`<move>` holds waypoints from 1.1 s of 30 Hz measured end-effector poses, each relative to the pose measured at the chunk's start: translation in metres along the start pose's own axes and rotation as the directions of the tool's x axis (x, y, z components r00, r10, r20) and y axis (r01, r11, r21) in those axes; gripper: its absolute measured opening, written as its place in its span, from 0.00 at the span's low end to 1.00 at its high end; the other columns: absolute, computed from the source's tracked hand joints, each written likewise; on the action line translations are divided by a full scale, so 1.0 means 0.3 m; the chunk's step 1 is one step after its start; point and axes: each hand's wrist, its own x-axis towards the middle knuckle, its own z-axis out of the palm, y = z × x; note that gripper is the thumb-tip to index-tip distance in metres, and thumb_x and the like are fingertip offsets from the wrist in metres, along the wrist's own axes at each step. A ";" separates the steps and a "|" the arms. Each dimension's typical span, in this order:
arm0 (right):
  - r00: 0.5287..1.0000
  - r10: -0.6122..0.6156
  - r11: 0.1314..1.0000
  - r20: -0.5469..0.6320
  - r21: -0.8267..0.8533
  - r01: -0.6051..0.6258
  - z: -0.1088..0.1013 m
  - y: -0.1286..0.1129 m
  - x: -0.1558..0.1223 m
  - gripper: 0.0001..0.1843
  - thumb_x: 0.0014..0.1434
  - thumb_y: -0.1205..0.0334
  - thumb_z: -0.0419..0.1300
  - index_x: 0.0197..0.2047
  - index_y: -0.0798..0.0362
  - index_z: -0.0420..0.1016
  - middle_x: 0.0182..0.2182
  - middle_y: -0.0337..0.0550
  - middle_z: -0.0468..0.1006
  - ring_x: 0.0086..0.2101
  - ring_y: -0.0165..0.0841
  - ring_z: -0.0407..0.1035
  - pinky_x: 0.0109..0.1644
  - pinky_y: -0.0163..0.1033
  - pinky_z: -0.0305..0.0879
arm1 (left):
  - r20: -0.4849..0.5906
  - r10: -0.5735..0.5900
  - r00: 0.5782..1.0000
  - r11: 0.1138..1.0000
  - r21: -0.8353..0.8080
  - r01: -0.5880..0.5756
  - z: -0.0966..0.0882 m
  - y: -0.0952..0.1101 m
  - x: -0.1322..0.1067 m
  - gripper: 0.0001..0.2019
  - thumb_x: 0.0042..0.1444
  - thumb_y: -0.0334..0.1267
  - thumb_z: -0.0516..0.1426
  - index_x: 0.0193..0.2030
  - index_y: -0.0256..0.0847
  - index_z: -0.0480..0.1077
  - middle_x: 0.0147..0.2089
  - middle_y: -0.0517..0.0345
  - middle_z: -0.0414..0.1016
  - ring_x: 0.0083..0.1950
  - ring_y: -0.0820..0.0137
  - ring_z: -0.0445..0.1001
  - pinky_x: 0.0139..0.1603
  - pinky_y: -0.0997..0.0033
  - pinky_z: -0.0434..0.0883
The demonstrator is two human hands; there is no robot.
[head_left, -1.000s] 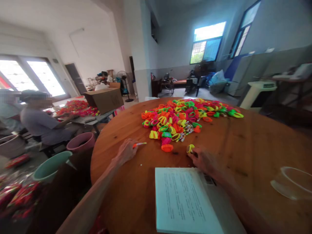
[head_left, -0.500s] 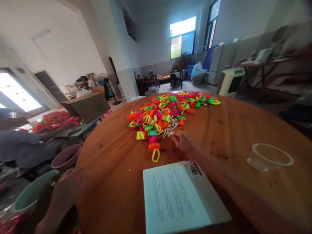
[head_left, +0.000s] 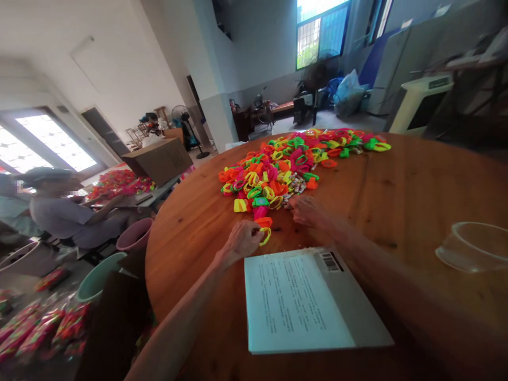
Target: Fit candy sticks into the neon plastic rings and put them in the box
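Note:
A heap of bright toy wristbands [head_left: 273, 172] in orange, yellow, green and pink lies on the round wooden table [head_left: 190, 238]. One green band [head_left: 261, 202] has a square watch-like face. My left hand [head_left: 243, 239] is at the heap's near tip, fingers closed at the edge of a yellow wristband [head_left: 265, 237], beside an orange wristband [head_left: 263, 222]. My right hand [head_left: 306, 210] is closed in a pinch by the small whitish patterned pieces [head_left: 296, 185] at the heap's right edge. What its fingertips hold is too small to make out.
A white box with printed text [head_left: 293, 301] lies in front of me. To the right stands a clear plastic tub [head_left: 476, 248]. Left of the table are a green bucket [head_left: 99, 275], a pink basin [head_left: 135, 235], bagged bundles [head_left: 47, 328] and a seated person [head_left: 67, 211].
My left hand has come from the table's left edge to the yellow wristband. My right hand stays by the patterned pieces. The view has turned left and down.

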 end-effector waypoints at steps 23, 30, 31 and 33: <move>0.988 -0.028 0.998 0.153 0.065 0.018 -0.144 -0.340 -0.484 0.12 0.64 0.63 0.50 0.31 0.54 0.69 0.32 0.46 0.75 0.32 0.32 0.66 0.36 0.37 0.52 | 0.185 0.292 0.938 0.935 0.154 -0.321 -0.016 0.052 -0.060 0.15 0.61 0.39 0.52 0.48 0.42 0.78 0.39 0.53 0.80 0.37 0.67 0.75 0.37 0.70 0.67; 0.988 0.011 0.999 0.156 -0.033 -0.006 -0.144 -0.372 -0.483 0.12 0.64 0.65 0.49 0.35 0.55 0.72 0.36 0.48 0.76 0.35 0.34 0.69 0.38 0.38 0.51 | 0.032 0.295 0.955 0.955 0.028 -0.296 -0.008 0.062 -0.058 0.17 0.59 0.42 0.57 0.53 0.38 0.73 0.33 0.58 0.73 0.33 0.71 0.70 0.37 0.73 0.65; 0.989 0.014 1.000 0.149 -0.026 -0.011 -0.143 -0.373 -0.486 0.12 0.64 0.65 0.49 0.35 0.55 0.72 0.36 0.48 0.76 0.35 0.34 0.68 0.38 0.38 0.51 | -0.018 0.285 0.958 0.957 -0.046 -0.285 0.005 0.063 -0.054 0.18 0.60 0.41 0.56 0.55 0.38 0.72 0.31 0.61 0.71 0.31 0.73 0.67 0.35 0.74 0.64; 0.991 0.028 1.000 0.130 0.005 -0.029 -0.142 -0.371 -0.491 0.11 0.65 0.65 0.49 0.34 0.55 0.71 0.35 0.47 0.75 0.34 0.33 0.68 0.38 0.38 0.51 | -0.083 0.271 0.959 0.939 -0.196 -0.283 0.041 0.064 -0.046 0.20 0.61 0.40 0.54 0.59 0.37 0.69 0.29 0.64 0.66 0.28 0.76 0.63 0.32 0.76 0.62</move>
